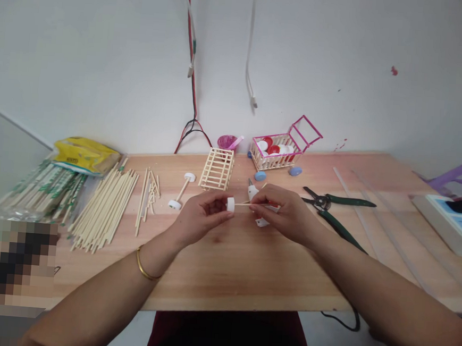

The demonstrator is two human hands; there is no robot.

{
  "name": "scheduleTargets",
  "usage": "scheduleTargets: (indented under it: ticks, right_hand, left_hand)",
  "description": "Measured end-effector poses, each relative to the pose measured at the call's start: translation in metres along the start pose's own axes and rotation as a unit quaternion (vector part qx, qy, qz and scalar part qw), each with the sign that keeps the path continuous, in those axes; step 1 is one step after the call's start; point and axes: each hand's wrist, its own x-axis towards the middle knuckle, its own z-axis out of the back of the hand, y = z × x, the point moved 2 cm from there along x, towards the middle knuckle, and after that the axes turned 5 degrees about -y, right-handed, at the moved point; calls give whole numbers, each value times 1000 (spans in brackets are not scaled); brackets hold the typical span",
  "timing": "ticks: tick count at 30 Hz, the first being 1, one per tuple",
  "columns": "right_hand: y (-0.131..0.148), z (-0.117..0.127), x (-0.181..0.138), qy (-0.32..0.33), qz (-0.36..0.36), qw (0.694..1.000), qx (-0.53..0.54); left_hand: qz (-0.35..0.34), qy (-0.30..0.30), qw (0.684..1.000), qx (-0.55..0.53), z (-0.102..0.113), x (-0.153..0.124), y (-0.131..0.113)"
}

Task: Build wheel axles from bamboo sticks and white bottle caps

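My left hand (201,213) pinches a white bottle cap (230,204) fixed to the end of a thin wooden stick (242,204). Closed fingers of my right hand (286,212) grip the other end of that stick, where something red shows between the fingers. Both hands hover just above the wooden table (247,270), near its middle. A white glue gun (253,192) lies partly hidden behind my right hand.
A finished stick axle with two white caps (182,191) lies left of a small wooden stick frame (217,169). Loose sticks (104,205) and wrapped chopsticks (46,188) lie at the left. A pink cart with caps (281,147) stands at the back. Green pliers (334,208) and a power strip (449,222) lie to the right.
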Motion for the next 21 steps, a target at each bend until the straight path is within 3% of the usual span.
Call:
scheduleTargets:
  ticks: [21]
  right_hand:
    - [-5,-7,2,-26,34,999,-26]
  left_hand:
    - [-8,-2,1000,11,2,3,10]
